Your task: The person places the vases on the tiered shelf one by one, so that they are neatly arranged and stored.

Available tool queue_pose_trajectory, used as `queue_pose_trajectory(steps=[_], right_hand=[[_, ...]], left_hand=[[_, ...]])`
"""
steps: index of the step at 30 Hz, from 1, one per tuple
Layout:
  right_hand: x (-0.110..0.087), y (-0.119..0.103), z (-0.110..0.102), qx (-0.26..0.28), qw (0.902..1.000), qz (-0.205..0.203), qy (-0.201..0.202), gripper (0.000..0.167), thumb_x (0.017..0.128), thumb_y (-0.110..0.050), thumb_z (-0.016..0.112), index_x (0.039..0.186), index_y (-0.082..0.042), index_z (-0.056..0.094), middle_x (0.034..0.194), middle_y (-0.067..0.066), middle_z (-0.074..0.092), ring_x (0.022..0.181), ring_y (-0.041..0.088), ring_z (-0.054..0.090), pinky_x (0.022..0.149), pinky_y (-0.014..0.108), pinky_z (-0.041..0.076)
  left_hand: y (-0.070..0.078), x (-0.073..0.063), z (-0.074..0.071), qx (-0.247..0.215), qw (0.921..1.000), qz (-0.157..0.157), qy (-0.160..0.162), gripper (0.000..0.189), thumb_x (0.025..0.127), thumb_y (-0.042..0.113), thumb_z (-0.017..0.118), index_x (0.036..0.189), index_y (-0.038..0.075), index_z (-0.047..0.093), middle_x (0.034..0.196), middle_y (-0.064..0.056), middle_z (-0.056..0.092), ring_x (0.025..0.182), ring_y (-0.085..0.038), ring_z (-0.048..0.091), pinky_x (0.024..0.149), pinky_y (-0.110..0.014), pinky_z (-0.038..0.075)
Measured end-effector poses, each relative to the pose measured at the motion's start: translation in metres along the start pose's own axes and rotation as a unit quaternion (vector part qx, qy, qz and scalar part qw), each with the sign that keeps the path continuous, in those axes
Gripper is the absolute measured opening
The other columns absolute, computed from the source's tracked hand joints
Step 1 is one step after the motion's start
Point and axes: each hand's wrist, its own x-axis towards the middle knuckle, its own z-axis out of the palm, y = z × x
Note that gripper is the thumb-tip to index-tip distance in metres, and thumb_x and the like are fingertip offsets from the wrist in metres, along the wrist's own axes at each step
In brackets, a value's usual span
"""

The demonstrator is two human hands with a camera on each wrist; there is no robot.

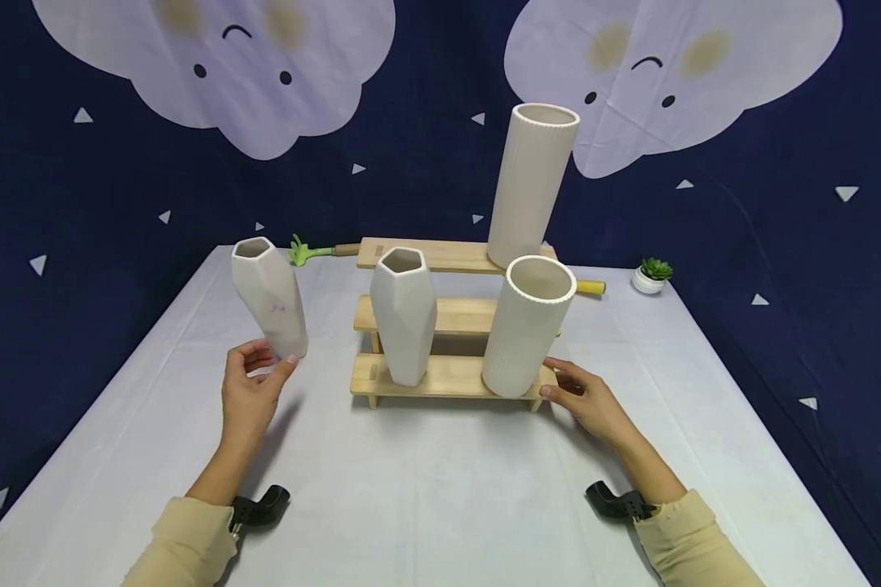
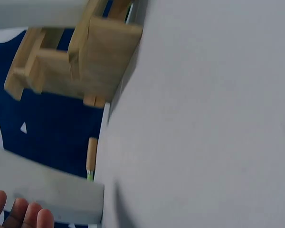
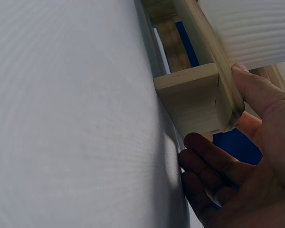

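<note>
A white faceted vase [image 1: 277, 306] with a faint pinkish mark stands on the table at the left. Close to its base is my left hand [image 1: 250, 399], thumb and fingers spread apart. In the left wrist view the fingertips [image 2: 19, 209] show in front of the vase [image 2: 66, 192], not wrapped round it. My right hand [image 1: 591, 403] pinches the right end of a wooden stepped shelf [image 1: 448, 379], thumb [image 3: 249, 85] against the board's edge. On the lowest board are another faceted vase [image 1: 405, 318] and a ribbed cylinder vase [image 1: 524, 334].
A taller ribbed vase [image 1: 530, 183] stands on the top board [image 1: 426, 254]. Behind the shelf lies a green hand rake [image 1: 312, 251]; a yellow handle end [image 1: 591, 287] pokes out at right. A small potted succulent [image 1: 651, 277] sits at the back right.
</note>
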Motion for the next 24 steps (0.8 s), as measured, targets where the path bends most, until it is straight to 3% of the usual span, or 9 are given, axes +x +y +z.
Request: queue_pose_trajectory(steps=[5,8,12,16,24], right_hand=[[0.0,0.0,0.0,0.002,1.0,-0.001,0.002,0.054,0.088,-0.033,0.066,0.136,-0.016,0.051,0.121,0.022,0.062,0.109,0.035,0.06,0.09,0.045,0.047],[0.0,0.0,0.0,0.0,1.0,0.0,0.003,0.053,0.088,-0.032,0.067,0.136,-0.016,0.051,0.12,0.022,0.063,0.108,0.034,0.061,0.09,0.044,0.047],[0.001,0.001,0.0,-0.005,1.0,0.0,0.004,0.053,0.088,-0.033,0.066,0.136,-0.015,0.051,0.12,0.022,0.063,0.107,0.033,0.061,0.089,0.043,0.048],[0.001,0.002,0.001,-0.009,1.0,-0.001,0.005,0.053,0.088,-0.032,0.066,0.136,-0.013,0.051,0.119,0.022,0.063,0.106,0.033,0.061,0.088,0.041,0.048],[0.0,0.001,0.0,-0.007,1.0,0.003,0.004,0.052,0.089,-0.031,0.066,0.136,-0.014,0.051,0.12,0.022,0.063,0.107,0.033,0.061,0.087,0.039,0.048]], left_hand=[[-0.003,0.013,-0.005,0.025,0.9992,0.01,0.031,0.057,0.082,0.015,0.072,0.129,0.002,0.042,0.111,0.006,0.044,0.099,-0.004,0.044,0.074,-0.006,0.037],[-0.006,0.021,-0.008,0.034,0.999,0.004,0.028,0.061,0.082,0.016,0.072,0.133,0.003,0.04,0.117,0.003,0.045,0.104,-0.006,0.044,0.08,-0.011,0.038],[-0.007,0.032,-0.011,0.031,0.9994,-0.013,-0.003,0.069,0.083,0.017,0.07,0.141,0.006,0.033,0.131,-0.01,0.045,0.118,-0.017,0.044,0.096,-0.027,0.039],[-0.007,0.041,-0.012,0.017,0.9984,-0.025,-0.047,0.079,0.084,0.018,0.069,0.147,0.009,0.023,0.144,-0.017,0.037,0.131,-0.029,0.036,0.108,-0.044,0.032],[-0.01,0.056,-0.01,0.022,0.993,-0.013,-0.115,0.088,0.085,0.021,0.07,0.15,0.009,0.012,0.151,-0.018,0.028,0.137,-0.032,0.029,0.113,-0.05,0.025]])
